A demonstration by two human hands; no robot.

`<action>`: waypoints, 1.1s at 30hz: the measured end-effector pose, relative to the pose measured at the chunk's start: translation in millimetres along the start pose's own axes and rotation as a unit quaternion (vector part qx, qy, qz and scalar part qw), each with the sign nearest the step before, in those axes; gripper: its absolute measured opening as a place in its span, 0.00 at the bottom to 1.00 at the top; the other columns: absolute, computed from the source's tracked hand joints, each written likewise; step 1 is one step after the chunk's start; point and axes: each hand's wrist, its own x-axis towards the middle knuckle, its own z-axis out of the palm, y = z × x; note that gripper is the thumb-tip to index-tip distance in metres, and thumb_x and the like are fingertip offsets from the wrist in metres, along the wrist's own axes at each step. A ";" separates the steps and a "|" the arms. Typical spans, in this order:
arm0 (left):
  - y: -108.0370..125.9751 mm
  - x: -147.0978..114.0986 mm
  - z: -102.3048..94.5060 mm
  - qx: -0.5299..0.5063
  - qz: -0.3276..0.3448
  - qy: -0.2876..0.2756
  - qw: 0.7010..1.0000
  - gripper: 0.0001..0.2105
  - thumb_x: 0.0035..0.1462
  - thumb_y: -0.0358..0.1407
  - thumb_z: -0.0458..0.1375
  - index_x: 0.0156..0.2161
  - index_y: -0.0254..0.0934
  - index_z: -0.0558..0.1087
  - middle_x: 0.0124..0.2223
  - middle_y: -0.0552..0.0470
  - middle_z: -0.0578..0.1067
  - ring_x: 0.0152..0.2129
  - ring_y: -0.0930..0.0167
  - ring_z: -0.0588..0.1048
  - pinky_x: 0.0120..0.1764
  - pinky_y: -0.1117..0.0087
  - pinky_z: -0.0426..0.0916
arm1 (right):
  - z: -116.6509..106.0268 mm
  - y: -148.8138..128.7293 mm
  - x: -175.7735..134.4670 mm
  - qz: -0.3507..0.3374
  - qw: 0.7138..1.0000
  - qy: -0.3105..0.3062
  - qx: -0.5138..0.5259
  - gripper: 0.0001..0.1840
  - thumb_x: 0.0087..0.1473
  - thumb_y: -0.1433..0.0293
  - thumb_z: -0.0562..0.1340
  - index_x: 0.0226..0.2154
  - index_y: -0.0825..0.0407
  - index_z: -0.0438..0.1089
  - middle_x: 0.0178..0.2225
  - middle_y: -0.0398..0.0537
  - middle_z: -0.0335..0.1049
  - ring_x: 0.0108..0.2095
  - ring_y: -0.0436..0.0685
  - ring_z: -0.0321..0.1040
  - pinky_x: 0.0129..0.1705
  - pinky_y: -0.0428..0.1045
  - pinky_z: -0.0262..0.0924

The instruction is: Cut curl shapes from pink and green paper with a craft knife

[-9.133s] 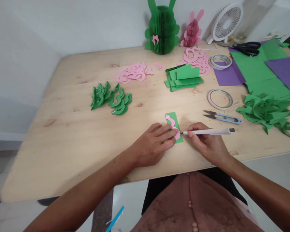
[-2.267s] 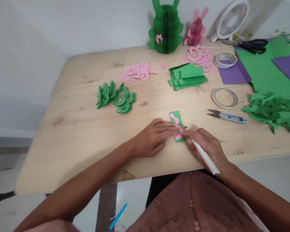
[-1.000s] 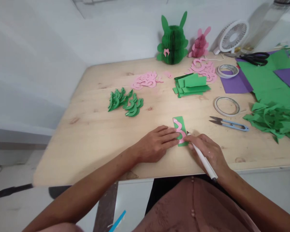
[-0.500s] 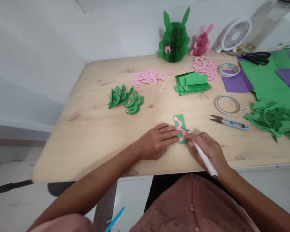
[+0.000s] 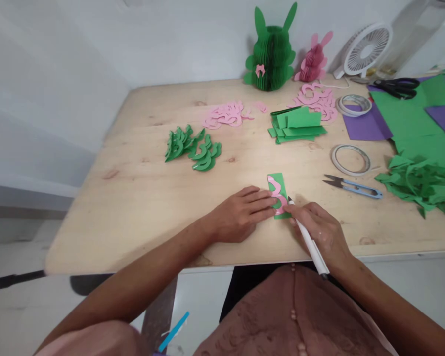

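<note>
My left hand lies flat with fingers stretched out, pressing the left edge of a pink wavy paper cutout. That cutout rests on a small green paper rectangle on the tabletop. My right hand grips a white marker, its dark tip beside the right edge of the green paper. The right fingertips also reach the lower right of the pink cutout. Left of centre lie curved green paper cutouts, and behind them pink paper cutouts.
Green paper strips, tape rolls and blue-handled thread snips lie to the right. Green scraps and black scissors are farther right. A green paper rabbit, a pink paper rabbit and a white fan stand against the wall.
The view has shifted slightly. Both hands stay in place on the paper, and the marker's rear end has swung a little to the left.
</note>
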 end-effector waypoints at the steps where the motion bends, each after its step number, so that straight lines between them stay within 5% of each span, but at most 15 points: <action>1: -0.2 -0.2 0.3 0.000 0.000 0.000 1.000 0.25 0.52 0.22 0.47 0.56 0.34 0.66 0.59 0.45 0.69 0.60 0.65 0.64 0.59 0.58 0.61 | 0.1 0.1 -0.2 -0.002 1.000 0.001 0.000 0.14 0.61 0.76 0.56 0.48 0.54 0.71 0.31 0.49 0.75 0.31 0.55 0.67 0.32 0.49 0.63; 33: -3.1 -5.9 1.3 -0.045 -0.002 0.063 0.997 0.19 0.55 0.26 0.49 0.52 0.35 0.67 0.52 0.42 0.75 0.56 0.64 0.69 0.55 0.55 0.66 | -0.1 -1.4 0.4 0.002 1.000 -0.003 -0.003 0.16 0.61 0.77 0.55 0.50 0.53 0.69 0.29 0.47 0.73 0.30 0.55 0.64 0.30 0.49 0.62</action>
